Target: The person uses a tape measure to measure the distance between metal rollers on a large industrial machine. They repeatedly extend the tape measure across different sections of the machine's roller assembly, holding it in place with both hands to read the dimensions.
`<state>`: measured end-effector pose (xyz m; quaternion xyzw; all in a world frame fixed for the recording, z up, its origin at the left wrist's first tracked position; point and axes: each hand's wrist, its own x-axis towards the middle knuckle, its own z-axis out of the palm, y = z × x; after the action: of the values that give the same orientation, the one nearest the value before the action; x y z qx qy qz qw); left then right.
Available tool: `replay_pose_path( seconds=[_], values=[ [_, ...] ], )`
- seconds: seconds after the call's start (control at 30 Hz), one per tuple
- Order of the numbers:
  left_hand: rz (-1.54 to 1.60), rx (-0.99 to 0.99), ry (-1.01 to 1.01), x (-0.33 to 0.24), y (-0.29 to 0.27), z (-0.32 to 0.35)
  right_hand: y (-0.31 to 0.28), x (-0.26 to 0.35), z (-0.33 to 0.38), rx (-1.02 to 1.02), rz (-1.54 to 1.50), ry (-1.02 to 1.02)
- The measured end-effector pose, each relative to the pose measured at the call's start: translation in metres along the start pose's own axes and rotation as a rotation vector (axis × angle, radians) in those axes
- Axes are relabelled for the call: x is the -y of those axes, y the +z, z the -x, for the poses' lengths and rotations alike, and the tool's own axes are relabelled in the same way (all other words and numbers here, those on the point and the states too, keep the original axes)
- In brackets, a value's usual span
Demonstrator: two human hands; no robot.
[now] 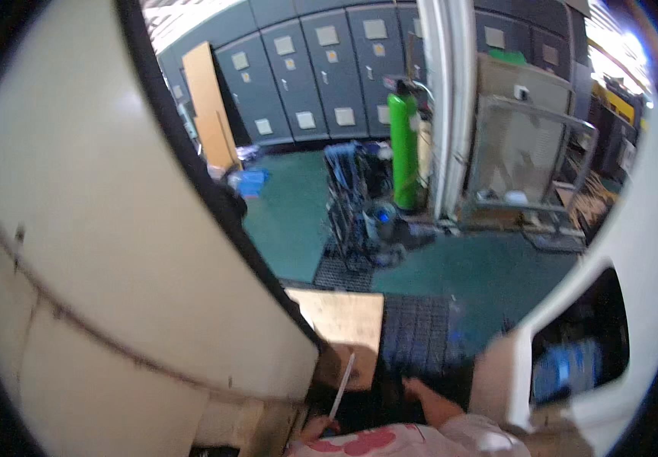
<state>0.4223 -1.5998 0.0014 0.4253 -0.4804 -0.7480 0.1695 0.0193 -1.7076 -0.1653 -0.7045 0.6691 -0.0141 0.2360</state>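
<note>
At the bottom edge, my left hand [311, 431] is closed round the lower end of a long, thin, pale rod [342, 387]. The rod points up and away, its far end in front of a light wooden board [344, 312] on the floor. To the right, my right hand [414, 389] reaches out low beside a dark area. Blur and shadow hide its fingers, so whether it grips anything is unclear. My light sleeve and top with red shapes cover part of both forearms.
A large cream panel [115, 190] fills the left side. On the right stands a white panel [512, 365] with a dark window [595, 327]. Beyond are black floor mats [416, 327], a bucket [380, 218], a green cylinder [403, 152], a metal-framed cart [531, 145] and grey cabinets [298, 84].
</note>
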Motion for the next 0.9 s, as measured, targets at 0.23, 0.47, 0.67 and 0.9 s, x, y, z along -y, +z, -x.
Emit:
replay_pose_path(
  seconds=[0.23, 0.47, 0.67, 0.9],
  values=[
    [0.052, -0.401, -0.035, -0.173, 0.055, -0.072, -0.142, 0.078, -0.061, 0.683, -0.791, 0.297],
    [0.524, -0.524, 0.233, -0.272, -0.028, -0.267, -0.209, 0.057, -0.253, 0.586, -0.712, 0.202],
    [1.249, -0.473, 0.392, -0.358, -0.133, -0.421, -0.244, -0.048, -0.412, 0.657, -0.315, 0.09],
    [1.2, -0.674, 0.563, -0.454, -0.23, -0.423, -0.262, -0.068, -0.591, 0.74, -0.198, 0.056]
  ],
)
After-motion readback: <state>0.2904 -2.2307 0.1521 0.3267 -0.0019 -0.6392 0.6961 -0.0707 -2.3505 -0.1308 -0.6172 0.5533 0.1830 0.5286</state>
